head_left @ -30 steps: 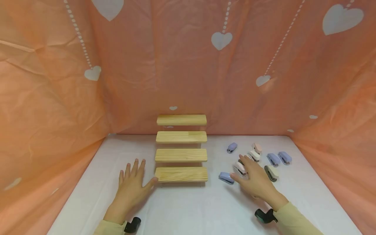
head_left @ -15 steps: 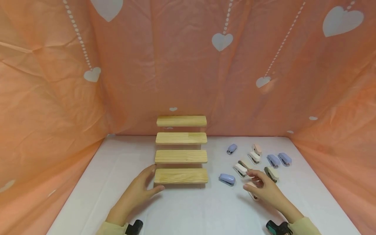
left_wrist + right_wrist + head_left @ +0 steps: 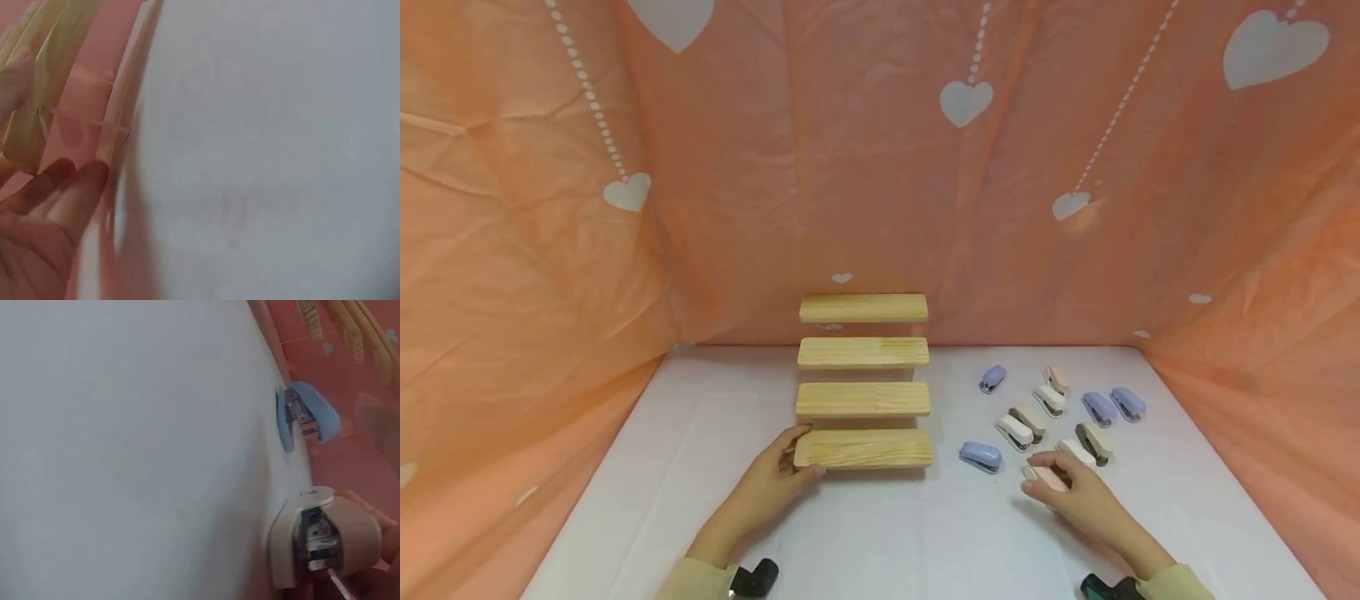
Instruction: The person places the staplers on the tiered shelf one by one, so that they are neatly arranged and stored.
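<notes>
My left hand (image 3: 767,479) holds the left end of the lowest board on a wooden step shelf (image 3: 872,450), thumb at the front corner and fingers around the end. Close up in the left wrist view, fingertips (image 3: 90,178) rest by the shelf's clear side panel (image 3: 84,94). At the right, my right hand (image 3: 1086,496) pinches a pale pink mini stapler (image 3: 1047,477) between thumb and fingers, low over the table. The right wrist view shows this stapler (image 3: 356,531) with its metal front end toward the camera. A blue stapler (image 3: 981,456) lies left of that hand.
Several more mini staplers lie right of the shelf: a white one (image 3: 1077,452), a green one (image 3: 1094,443), a white one (image 3: 1015,432), a purple one (image 3: 992,377) and blue ones (image 3: 1127,403). An orange heart-print curtain (image 3: 880,183) encloses the white table (image 3: 865,533).
My left hand has moved right and closed on the lowest board's end. My right hand has drawn back from the staplers toward the front and taken hold of the pale pink stapler.
</notes>
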`<state>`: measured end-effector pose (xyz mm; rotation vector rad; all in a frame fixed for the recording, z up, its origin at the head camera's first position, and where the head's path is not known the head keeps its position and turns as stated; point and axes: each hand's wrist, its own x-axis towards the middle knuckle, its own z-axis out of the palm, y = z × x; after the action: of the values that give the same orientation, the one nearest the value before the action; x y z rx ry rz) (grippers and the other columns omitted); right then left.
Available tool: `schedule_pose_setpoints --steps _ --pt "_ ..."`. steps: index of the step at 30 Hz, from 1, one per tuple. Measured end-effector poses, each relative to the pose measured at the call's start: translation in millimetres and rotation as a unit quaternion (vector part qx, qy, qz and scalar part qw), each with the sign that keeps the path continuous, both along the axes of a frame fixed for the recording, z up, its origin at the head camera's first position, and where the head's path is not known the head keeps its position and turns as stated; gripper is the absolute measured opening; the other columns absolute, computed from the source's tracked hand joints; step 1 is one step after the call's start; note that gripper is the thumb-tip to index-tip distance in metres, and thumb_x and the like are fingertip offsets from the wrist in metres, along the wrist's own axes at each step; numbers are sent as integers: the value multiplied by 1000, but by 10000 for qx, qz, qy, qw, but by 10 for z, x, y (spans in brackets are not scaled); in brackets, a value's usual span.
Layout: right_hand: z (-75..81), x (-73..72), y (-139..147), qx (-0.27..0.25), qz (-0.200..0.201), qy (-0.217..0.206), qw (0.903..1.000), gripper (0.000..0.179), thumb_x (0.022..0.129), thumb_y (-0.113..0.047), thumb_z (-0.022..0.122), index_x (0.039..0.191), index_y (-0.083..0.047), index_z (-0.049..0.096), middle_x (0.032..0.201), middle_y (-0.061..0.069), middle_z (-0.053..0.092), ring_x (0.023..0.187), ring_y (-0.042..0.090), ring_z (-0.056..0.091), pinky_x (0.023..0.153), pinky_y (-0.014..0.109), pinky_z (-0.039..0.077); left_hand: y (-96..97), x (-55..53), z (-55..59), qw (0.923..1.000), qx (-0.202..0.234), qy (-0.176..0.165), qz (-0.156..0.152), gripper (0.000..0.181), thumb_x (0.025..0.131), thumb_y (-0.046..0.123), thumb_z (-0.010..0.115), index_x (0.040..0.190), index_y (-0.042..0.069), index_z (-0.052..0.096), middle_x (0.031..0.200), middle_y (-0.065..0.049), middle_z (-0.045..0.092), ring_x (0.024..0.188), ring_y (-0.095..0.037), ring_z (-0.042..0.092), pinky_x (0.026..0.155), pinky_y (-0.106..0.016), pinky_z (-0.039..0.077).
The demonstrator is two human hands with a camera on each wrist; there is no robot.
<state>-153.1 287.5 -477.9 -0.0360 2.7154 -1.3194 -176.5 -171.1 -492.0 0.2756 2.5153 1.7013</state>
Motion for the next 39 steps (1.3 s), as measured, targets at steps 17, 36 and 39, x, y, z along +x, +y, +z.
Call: schedule_pose_setpoints --steps 17,36,39 --pt "23 -70 384 -1477 1313 -1826 9631 59 94 -23 62 148 -17 39 157 17 11 138 32 14 96 25 37 -113 -74 -126 9825 1552 -941 -422 67 87 19 72 144 14 38 152 -18 32 139 -31 30 108 -32 36" --pt "24 -82 472 -1754 1688 -1764 9538 65 94 -15 62 149 -5 30 147 27 27 124 30 39 91 25 47 -145 -57 -104 9752 1769 -1177 -622 66 88 15 70 145 12 36 155 -12 28 141 -28 27 106 -24 36" --pt "22 -57 461 -1673 1551 -1748 9578 68 93 -15 65 149 -5 29 148 27 27 125 34 37 90 25 47 -138 -60 -108 9742 1828 -1164 -639 67 88 14 70 145 12 35 155 -11 28 141 -28 27 105 -24 37"
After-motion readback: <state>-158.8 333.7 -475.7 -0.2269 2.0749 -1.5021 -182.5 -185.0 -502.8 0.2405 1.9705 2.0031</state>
